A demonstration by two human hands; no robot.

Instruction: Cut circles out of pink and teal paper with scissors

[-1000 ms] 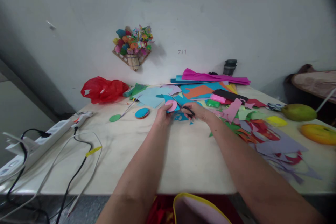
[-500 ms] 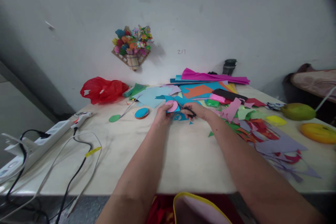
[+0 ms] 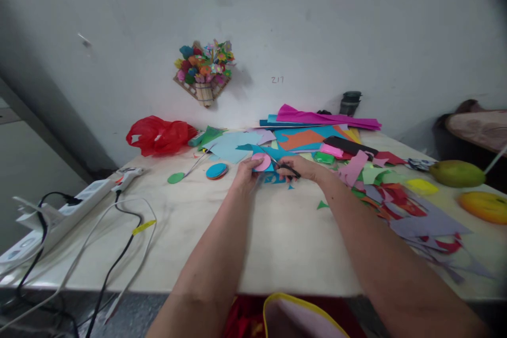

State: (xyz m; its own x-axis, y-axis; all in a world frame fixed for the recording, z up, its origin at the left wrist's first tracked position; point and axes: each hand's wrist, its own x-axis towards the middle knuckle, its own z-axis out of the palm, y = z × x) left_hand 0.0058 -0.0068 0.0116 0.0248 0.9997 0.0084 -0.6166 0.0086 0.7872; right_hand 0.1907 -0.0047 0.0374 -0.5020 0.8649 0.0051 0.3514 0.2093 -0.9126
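Observation:
My left hand (image 3: 246,173) pinches a pink paper circle (image 3: 261,162) lying against a sheet of blue paper (image 3: 247,147). My right hand (image 3: 295,167) is closed round the black handles of a pair of scissors (image 3: 290,170), whose blades reach up and left to the blue paper beside the pink circle. Blue offcuts (image 3: 274,177) lie just below, between the two hands. A small stack of round blue paper pieces (image 3: 216,171) sits left of my left hand, and a green circle (image 3: 176,178) lies farther left.
A red plastic bag (image 3: 160,135) is at the back left, near a white power strip (image 3: 59,216) with cables. Paper scraps (image 3: 420,216), a black phone (image 3: 348,145), a green mango (image 3: 455,174) and a yellow one (image 3: 485,207) lie right. A dark cup (image 3: 350,103) stands behind.
The whole view has shifted slightly, so things appear a little farther right. Both hands keep their holds on the paper and the scissors.

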